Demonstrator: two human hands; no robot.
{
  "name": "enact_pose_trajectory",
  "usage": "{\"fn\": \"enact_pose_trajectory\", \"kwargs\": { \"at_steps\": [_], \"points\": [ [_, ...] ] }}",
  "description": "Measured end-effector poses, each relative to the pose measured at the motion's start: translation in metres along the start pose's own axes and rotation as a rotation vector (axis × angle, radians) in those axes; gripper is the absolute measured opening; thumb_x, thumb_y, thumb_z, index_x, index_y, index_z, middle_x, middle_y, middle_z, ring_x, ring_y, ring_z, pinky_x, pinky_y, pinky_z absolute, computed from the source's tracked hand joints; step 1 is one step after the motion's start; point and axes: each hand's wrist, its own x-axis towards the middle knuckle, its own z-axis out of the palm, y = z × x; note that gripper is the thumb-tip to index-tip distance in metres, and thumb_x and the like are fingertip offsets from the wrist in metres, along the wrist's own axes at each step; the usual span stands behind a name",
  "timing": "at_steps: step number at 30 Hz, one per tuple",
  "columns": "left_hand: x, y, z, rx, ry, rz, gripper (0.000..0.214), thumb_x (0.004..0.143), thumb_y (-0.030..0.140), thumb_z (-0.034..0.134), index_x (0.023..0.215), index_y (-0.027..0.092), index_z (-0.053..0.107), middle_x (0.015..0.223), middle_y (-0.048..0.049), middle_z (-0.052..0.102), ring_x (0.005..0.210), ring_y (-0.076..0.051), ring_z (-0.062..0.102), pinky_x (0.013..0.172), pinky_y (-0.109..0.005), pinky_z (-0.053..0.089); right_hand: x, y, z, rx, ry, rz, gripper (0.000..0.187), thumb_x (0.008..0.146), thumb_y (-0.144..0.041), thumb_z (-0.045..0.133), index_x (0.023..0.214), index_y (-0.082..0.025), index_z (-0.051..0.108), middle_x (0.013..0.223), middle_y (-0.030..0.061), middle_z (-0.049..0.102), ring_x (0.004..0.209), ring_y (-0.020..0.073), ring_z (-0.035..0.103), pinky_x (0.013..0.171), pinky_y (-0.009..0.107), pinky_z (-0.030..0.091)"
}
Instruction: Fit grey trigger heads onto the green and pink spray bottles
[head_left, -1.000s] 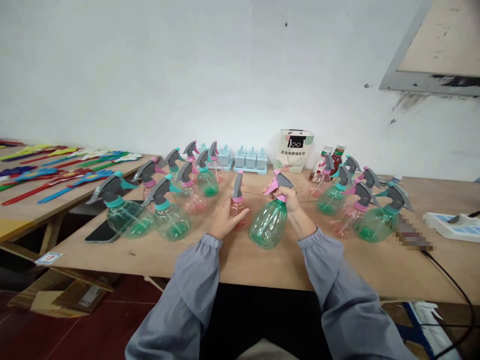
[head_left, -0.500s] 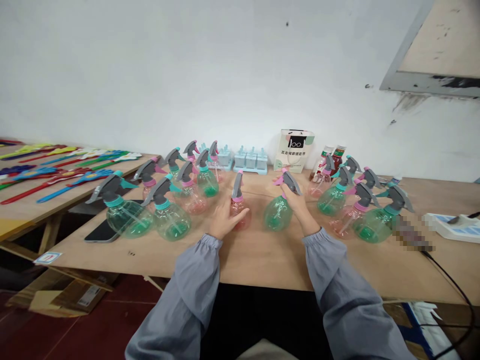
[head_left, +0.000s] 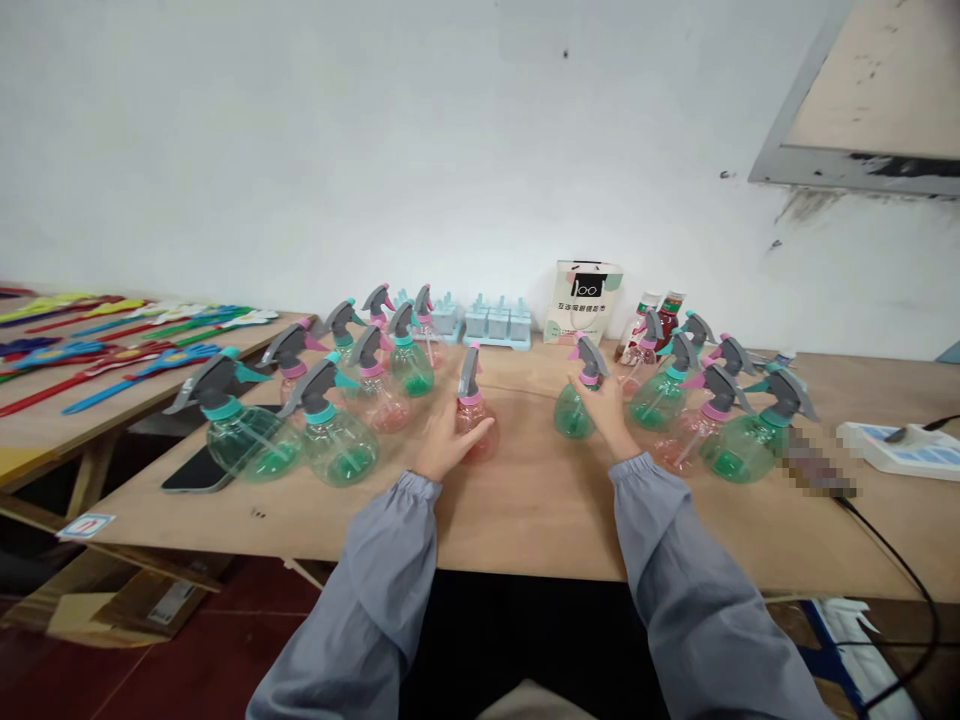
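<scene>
Left hand [head_left: 444, 442] curled round a pink spray bottle [head_left: 483, 446], thumb across its front and fingers partly hidden behind it, while the right hand [head_left: 602, 405] gripped the neck of a green spray bottle [head_left: 571, 418] with a pink collar. These 2 were upright near the middle of the worktop [head_left: 525, 510], apart from each other and set back from its front edge; whether the green base bore fully on the wood could not be told. At the front left corner was a small printed card [head_left: 86, 526]. Behind it, toward the left edge, a dark phone [head_left: 196, 472] lay beside 8 grouped spray bottles [head_left: 341, 450]. Toward the right edge stood 6 others [head_left: 739, 445], green and pink mixed, with a blurred object [head_left: 817, 462] just beside them and a white item with blue panels [head_left: 911, 455] farther right. Along the rear edge stood light-blue moulds [head_left: 498, 325], a printed paper bag [head_left: 581, 308] and 2 red bottles [head_left: 669, 320]. Beyond the left edge, a separate table [head_left: 124, 408] bore colourful hand-shaped pieces [head_left: 184, 358].
</scene>
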Motion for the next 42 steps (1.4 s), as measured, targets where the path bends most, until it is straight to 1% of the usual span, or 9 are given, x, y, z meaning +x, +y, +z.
{"fn": "enact_pose_trajectory", "kwargs": {
  "at_steps": [3, 6, 10, 16, 23, 31, 37, 39, 42],
  "points": [
    [0.000, 0.001, 0.000, -0.008, -0.010, 0.005, 0.051, 0.083, 0.052, 0.068, 0.121, 0.020, 0.057, 0.117, -0.0108, 0.070, 0.114, -0.030, 0.066, 0.099, -0.043, 0.049, -0.022, 0.013, -0.008, -0.109, -0.045, -0.001, 0.063, 0.074, -0.063, 0.070, 0.117, -0.018, 0.060, 0.118, 0.0160, 0.067, 0.114, 0.0329, 0.061, 0.101, 0.051, 0.047],
    [0.000, 0.003, 0.000, -0.008, -0.010, 0.005, 0.050, 0.083, 0.051, 0.068, 0.120, 0.019, 0.058, 0.117, -0.0116, 0.070, 0.114, -0.031, 0.065, 0.099, -0.044, 0.048, -0.044, 0.028, -0.014, -0.162, -0.090, -0.034, 0.085, 0.072, -0.063, 0.072, 0.139, -0.018, 0.045, 0.139, 0.0195, 0.054, 0.132, 0.0344, 0.050, 0.110, 0.053, 0.041],
    [0.000, 0.003, 0.000, 0.004, -0.007, 0.001, 0.051, 0.083, 0.052, 0.068, 0.121, 0.020, 0.058, 0.115, -0.0114, 0.070, 0.113, -0.031, 0.066, 0.099, -0.045, 0.049, -0.047, 0.045, -0.013, -0.215, -0.091, 0.005, 0.096, 0.072, -0.060, 0.072, 0.149, -0.017, 0.035, 0.144, 0.0223, 0.045, 0.139, 0.0366, 0.042, 0.112, 0.054, 0.038],
    [0.000, 0.002, 0.000, -0.009, -0.009, 0.040, 0.048, 0.083, 0.051, 0.068, 0.119, 0.021, 0.058, 0.114, -0.0093, 0.070, 0.110, -0.028, 0.066, 0.096, -0.042, 0.050, -0.005, 0.069, 0.005, -0.271, 0.073, 0.131, 0.098, 0.076, -0.064, 0.068, 0.149, -0.012, 0.029, 0.150, 0.0278, 0.038, 0.143, 0.0394, 0.034, 0.113, 0.057, 0.033],
    [-0.001, -0.001, 0.002, -0.022, 0.005, 0.066, 0.046, 0.084, 0.051, 0.067, 0.118, 0.021, 0.057, 0.113, -0.0093, 0.069, 0.110, -0.027, 0.066, 0.097, -0.041, 0.050, 0.023, 0.090, 0.027, -0.301, 0.232, 0.213, 0.088, 0.076, -0.058, 0.071, 0.138, -0.005, 0.036, 0.144, 0.0328, 0.044, 0.138, 0.0389, 0.040, 0.113, 0.053, 0.033],
    [-0.001, 0.002, 0.000, 0.000, -0.023, 0.055, 0.046, 0.085, 0.051, 0.066, 0.117, 0.020, 0.057, 0.112, -0.0098, 0.069, 0.109, -0.028, 0.066, 0.095, -0.042, 0.051, 0.036, 0.090, 0.032, -0.357, 0.246, 0.266, 0.086, 0.075, -0.052, 0.075, 0.135, -0.004, 0.038, 0.141, 0.0343, 0.048, 0.136, 0.0408, 0.042, 0.113, 0.053, 0.032],
    [-0.002, -0.005, 0.003, 0.003, -0.043, 0.108, 0.048, 0.088, 0.046, 0.059, 0.126, 0.018, 0.052, 0.119, -0.0136, 0.066, 0.116, -0.029, 0.063, 0.102, -0.046, 0.049, 0.013, 0.070, 0.034, -0.237, 0.316, 0.176, 0.084, 0.082, -0.060, 0.063, 0.139, -0.006, 0.033, 0.146, 0.0317, 0.040, 0.142, 0.0373, 0.036, 0.117, 0.055, 0.027],
    [-0.003, -0.007, 0.005, -0.014, -0.061, 0.141, 0.046, 0.092, 0.040, 0.051, 0.130, 0.015, 0.049, 0.124, -0.0167, 0.065, 0.121, -0.029, 0.061, 0.106, -0.047, 0.047, -0.003, 0.049, 0.038, -0.111, 0.209, 0.077, 0.075, 0.086, -0.063, 0.055, 0.137, -0.011, 0.037, 0.144, 0.0264, 0.043, 0.139, 0.0336, 0.040, 0.117, 0.054, 0.029],
    [-0.005, -0.002, 0.009, -0.031, -0.123, 0.190, 0.051, 0.093, 0.038, 0.048, 0.138, 0.014, 0.045, 0.134, -0.0191, 0.061, 0.129, -0.029, 0.058, 0.110, -0.047, 0.045, -0.027, 0.004, 0.048, 0.105, -0.168, -0.108, 0.073, 0.084, -0.065, 0.060, 0.139, -0.021, 0.039, 0.144, 0.0170, 0.046, 0.137, 0.0291, 0.045, 0.118, 0.052, 0.033]
  ]
}}
